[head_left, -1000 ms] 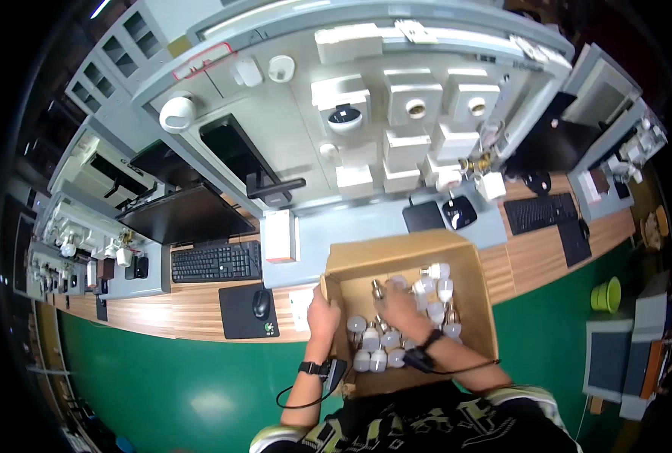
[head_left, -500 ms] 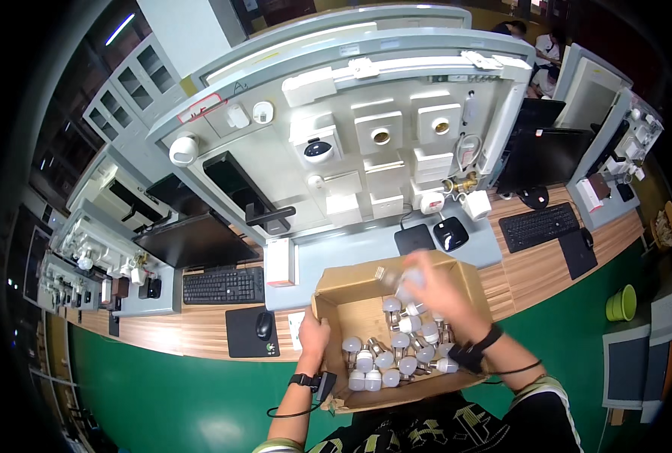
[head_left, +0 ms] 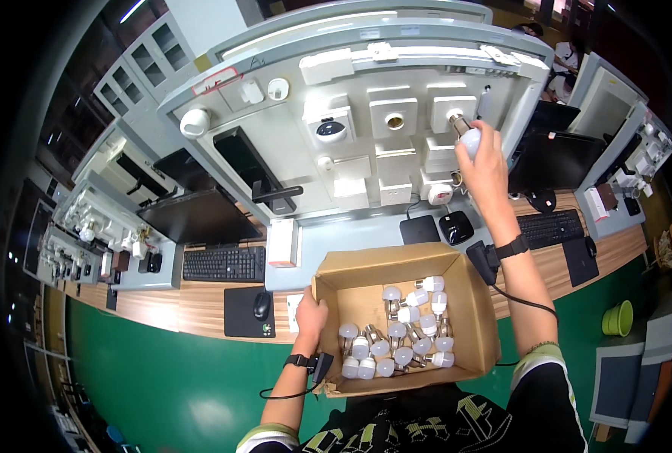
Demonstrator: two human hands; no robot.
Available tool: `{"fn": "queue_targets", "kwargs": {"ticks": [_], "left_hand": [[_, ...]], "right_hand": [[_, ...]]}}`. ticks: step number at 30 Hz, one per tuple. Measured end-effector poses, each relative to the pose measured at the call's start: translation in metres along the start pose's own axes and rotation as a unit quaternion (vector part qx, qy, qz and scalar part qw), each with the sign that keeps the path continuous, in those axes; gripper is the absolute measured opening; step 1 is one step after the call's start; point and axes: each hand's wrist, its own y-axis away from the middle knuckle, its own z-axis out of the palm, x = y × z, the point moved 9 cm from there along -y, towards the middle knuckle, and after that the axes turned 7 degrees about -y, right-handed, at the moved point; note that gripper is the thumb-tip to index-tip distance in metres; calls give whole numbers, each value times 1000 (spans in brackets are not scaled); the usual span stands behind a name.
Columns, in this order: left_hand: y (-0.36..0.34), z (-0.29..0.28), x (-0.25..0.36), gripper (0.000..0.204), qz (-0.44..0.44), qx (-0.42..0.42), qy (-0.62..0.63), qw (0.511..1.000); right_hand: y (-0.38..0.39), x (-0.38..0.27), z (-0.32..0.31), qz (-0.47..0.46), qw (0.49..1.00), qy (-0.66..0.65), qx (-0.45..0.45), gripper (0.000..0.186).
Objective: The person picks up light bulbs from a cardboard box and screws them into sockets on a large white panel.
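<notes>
My right hand [head_left: 487, 170] grips a light bulb [head_left: 469, 140] by its white dome. The bulb's metal screw base points up and left, at the right-hand square lamp socket [head_left: 454, 110] on the upright panel; whether base and socket touch I cannot tell. A second lamp socket [head_left: 394, 121] beside it holds no bulb. My left hand [head_left: 311, 315] is closed on the left wall of an open cardboard box [head_left: 404, 260]. Several loose light bulbs [head_left: 398, 330] with white domes and metal bases lie inside the box, in its middle and near half.
The grey panel [head_left: 260, 162] carries a camera-like device [head_left: 330, 130], a door handle lock [head_left: 275, 194] and white switch boxes. Black flat devices [head_left: 455, 226] lie on its base. Keyboards [head_left: 224, 264], a mouse [head_left: 262, 305] and monitors [head_left: 203, 223] stand on both sides. A green bin [head_left: 617, 318] is at right.
My right hand has risen out of the box area with a bulb, up to the right-hand socket on the panel. My left hand stays at the box's left wall.
</notes>
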Motion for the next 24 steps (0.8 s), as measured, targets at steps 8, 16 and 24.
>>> {"fn": "queue_targets", "kwargs": {"ticks": [8,16,24], "left_hand": [[-3,10,-6,47,-3,5,13,1000],[-3,4,-7,44,-25,-13,7,1000],[-3,5,-6,43,-23,-17,28,999]], "right_hand": [[0,55,32,153,968,-200,15,51],[17,73,79,426,623,-647,107,50],[-10,50,44,232,963,-132,-48,65]]}}
